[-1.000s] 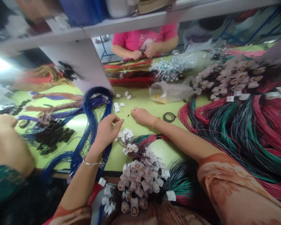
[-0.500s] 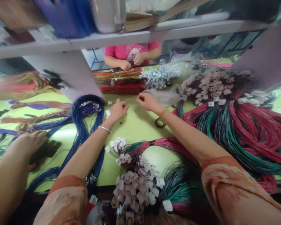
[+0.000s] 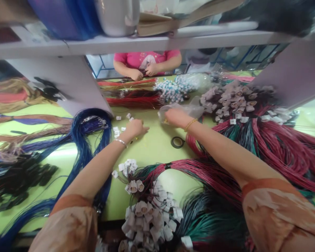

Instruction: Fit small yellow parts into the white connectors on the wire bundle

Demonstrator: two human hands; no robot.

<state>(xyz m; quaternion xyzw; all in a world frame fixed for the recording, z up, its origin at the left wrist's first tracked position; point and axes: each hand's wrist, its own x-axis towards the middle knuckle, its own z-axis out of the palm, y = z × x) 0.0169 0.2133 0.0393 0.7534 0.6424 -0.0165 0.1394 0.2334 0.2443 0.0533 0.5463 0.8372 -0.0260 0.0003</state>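
Note:
My left hand (image 3: pixel 135 127) rests on the green table (image 3: pixel 157 147), fingers bunched and pointing right, beside a few small white connectors (image 3: pixel 118 126); whether it holds anything is hidden. My right hand (image 3: pixel 174 116) reaches into the mouth of a clear plastic bag (image 3: pixel 186 109), its fingers covered by the plastic. A bundle of red and green wires (image 3: pixel 196 168) ending in several white connectors (image 3: pixel 147 213) lies near the table's front edge between my arms.
A loop of blue wires (image 3: pixel 90 136) lies left, black parts (image 3: pixel 18 176) further left. A tape ring (image 3: pixel 177 142) sits by my right wrist. Red and green wire masses (image 3: pixel 278 150) fill the right. A person in pink (image 3: pixel 147 63) works opposite, under a shelf (image 3: pixel 136 43).
Both hands moved away from me across the table; the right hand went from the table surface into the plastic bag. The hand at the far left has left the view.

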